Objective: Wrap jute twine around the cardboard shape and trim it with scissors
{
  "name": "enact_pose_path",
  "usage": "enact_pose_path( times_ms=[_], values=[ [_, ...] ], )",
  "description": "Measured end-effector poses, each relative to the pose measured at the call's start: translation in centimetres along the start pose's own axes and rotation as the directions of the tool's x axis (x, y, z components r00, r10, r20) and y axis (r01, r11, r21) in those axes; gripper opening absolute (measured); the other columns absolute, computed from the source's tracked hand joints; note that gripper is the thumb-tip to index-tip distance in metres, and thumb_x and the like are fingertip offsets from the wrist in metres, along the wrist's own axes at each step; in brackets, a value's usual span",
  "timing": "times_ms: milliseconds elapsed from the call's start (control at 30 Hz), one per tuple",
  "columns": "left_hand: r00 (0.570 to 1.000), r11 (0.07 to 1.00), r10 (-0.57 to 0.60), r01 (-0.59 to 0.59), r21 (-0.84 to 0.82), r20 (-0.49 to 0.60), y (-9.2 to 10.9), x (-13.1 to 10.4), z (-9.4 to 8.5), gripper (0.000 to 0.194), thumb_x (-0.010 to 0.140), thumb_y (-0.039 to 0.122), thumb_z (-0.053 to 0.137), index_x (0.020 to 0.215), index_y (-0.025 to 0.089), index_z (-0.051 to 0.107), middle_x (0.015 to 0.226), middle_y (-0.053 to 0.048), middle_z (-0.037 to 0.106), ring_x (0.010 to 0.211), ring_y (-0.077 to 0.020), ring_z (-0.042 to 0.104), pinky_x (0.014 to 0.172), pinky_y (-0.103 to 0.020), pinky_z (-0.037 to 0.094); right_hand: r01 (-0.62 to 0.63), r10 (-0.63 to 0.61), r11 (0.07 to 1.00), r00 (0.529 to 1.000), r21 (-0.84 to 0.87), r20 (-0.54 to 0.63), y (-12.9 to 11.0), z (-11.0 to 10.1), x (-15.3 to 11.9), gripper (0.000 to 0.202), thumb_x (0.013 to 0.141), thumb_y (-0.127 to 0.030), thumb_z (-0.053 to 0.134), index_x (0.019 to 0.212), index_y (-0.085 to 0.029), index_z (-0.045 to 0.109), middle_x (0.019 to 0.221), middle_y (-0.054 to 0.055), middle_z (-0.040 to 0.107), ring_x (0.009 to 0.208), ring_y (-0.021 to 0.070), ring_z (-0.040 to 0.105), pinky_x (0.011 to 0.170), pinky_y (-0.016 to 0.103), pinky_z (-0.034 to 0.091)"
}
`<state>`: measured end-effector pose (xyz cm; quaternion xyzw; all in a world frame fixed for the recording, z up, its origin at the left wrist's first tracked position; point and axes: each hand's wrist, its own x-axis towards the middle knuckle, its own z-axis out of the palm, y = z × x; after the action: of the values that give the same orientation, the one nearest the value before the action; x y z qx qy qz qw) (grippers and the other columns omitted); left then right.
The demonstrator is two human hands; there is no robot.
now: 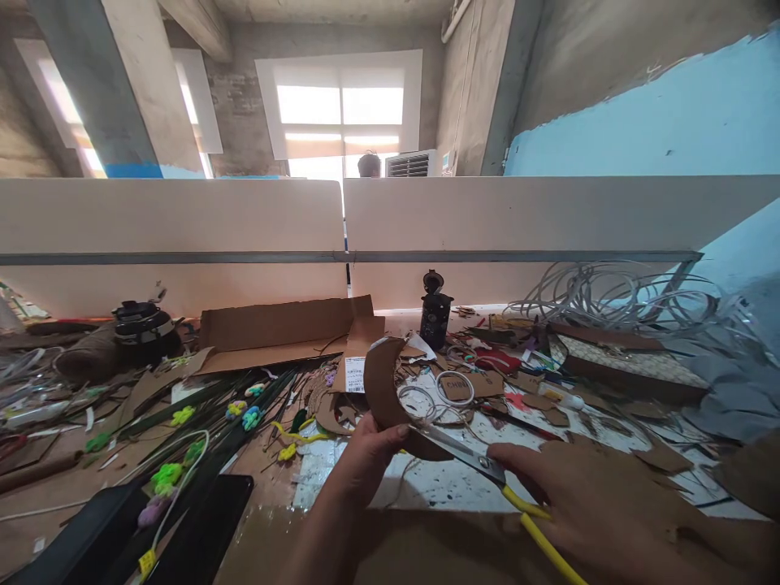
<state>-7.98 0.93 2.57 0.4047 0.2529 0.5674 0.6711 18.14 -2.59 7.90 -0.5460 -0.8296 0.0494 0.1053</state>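
My left hand (371, 455) is closed on a crescent-shaped piece of brown cardboard (381, 386), thumb on its face. In my right hand (578, 496) is a pair of scissors (481, 463) with yellow handles. The metal blades point left and meet the inner curve of the crescent, close to my left thumb. Part of the blades is hard to make out against the cardboard. Another curved cardboard piece (334, 413) lies on the table just behind my left hand. A white ring (456, 389) rests among scraps beyond the scissors.
Cardboard scraps cover much of the table. A black bottle (435, 321) with its lid up stands at the back, beside a long open cardboard box (286, 333). Coiled clear tubing (609, 296) and a patterned bag (621, 361) are at right. A black phone (213, 528) lies front left.
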Motion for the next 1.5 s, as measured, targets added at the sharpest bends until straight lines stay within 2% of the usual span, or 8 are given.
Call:
enact_pose_path(
  times_ms=[300,500,767,867,1067,1200,1400,1500],
  values=[
    [1.0,1.0,-0.01,0.01,-0.008,0.01,-0.6,0.0,0.1,0.04,0.066,0.031,0.088,0.1,0.013,0.076,0.094,-0.011,0.078,0.09,-0.027,0.07,0.088,-0.037,0.051,-0.001,0.0,0.999,1.0,0.052,0.01,-0.8,-0.1,0.1,0.026,0.08,-0.049,0.069,0.088,-0.025,0.072,0.062,0.005,0.064,0.057,0.025,0.057,0.051,0.028,0.032],
    [1.0,1.0,-0.004,0.004,-0.016,-0.004,-0.6,-0.1,0.2,0.038,0.066,0.031,0.088,0.098,0.014,0.076,0.093,-0.011,0.078,0.091,-0.0276,0.07,0.09,-0.038,0.05,0.014,-0.017,0.991,1.0,0.13,0.023,-0.2,0.7,0.0,0.024,0.082,-0.04,0.068,0.101,-0.025,0.071,0.067,0.003,0.068,0.06,0.0239,0.06,0.051,0.026,0.032],
    [1.0,1.0,0.013,-0.012,-0.009,0.006,-0.7,0.0,-0.1,0.037,0.069,0.029,0.085,0.101,0.014,0.076,0.098,-0.011,0.078,0.095,-0.0284,0.07,0.091,-0.038,0.05,0.02,-0.02,1.0,0.999,0.005,-0.035,0.1,0.7,0.1,0.016,0.076,-0.033,0.073,0.09,-0.027,0.073,0.059,0.003,0.063,0.053,0.0225,0.053,0.05,0.027,0.025],
    [1.0,1.0,0.011,-0.011,0.003,0.014,-0.6,0.1,-0.1,0.041,0.07,0.03,0.084,0.106,0.013,0.076,0.103,-0.013,0.078,0.099,-0.0301,0.07,0.094,-0.04,0.05,0.041,-0.041,0.999,0.997,0.001,-0.061,0.0,0.7,0.1,0.013,0.078,-0.037,0.071,0.085,-0.026,0.073,0.059,0.004,0.062,0.053,0.0225,0.052,0.049,0.028,0.025],
    [1.0,1.0,0.008,-0.008,-0.013,0.003,-0.6,0.2,-0.1,0.046,0.067,0.031,0.087,0.109,0.014,0.076,0.104,-0.013,0.078,0.102,-0.0315,0.07,0.096,-0.042,0.049,0.064,-0.061,0.994,0.997,0.087,-0.04,0.2,1.0,0.2,0.021,0.082,-0.037,0.068,0.101,-0.03,0.074,0.061,0.003,0.065,0.055,0.023,0.056,0.052,0.028,0.032],
    [1.0,1.0,0.007,-0.007,-0.02,0.013,-0.9,0.3,-0.3,0.043,0.066,0.03,0.088,0.105,0.013,0.076,0.099,-0.013,0.078,0.096,-0.0299,0.07,0.093,-0.042,0.05,0.039,-0.038,0.999,0.997,0.007,-0.071,0.0,0.0,0.2,0.02,0.074,-0.035,0.072,0.094,-0.032,0.076,0.061,0.004,0.067,0.056,0.0251,0.058,0.052,0.029,0.031],
    [1.0,0.999,0.027,-0.027,-0.04,-0.013,-1.9,0.4,-0.4,0.04,0.064,0.026,0.089,0.101,0.015,0.076,0.095,-0.011,0.078,0.092,-0.0282,0.071,0.091,-0.04,0.05,-0.014,0.008,0.996,0.998,-0.084,-0.064,-0.7,-0.5,0.1,0.028,0.074,-0.052,0.073,0.091,-0.03,0.076,0.065,0.006,0.068,0.057,0.027,0.06,0.052,0.029,0.033],
    [0.999,0.998,0.036,-0.035,-0.052,0.03,-1.8,0.3,-0.2,0.043,0.066,0.026,0.087,0.106,0.014,0.075,0.102,-0.013,0.078,0.099,-0.0309,0.07,0.095,-0.041,0.049,-0.018,0.011,0.994,0.998,-0.108,-0.067,-1.0,-0.6,0.2,0.026,0.075,-0.046,0.072,0.094,-0.029,0.077,0.064,0.007,0.068,0.057,0.0273,0.06,0.052,0.03,0.034]
  ],
)
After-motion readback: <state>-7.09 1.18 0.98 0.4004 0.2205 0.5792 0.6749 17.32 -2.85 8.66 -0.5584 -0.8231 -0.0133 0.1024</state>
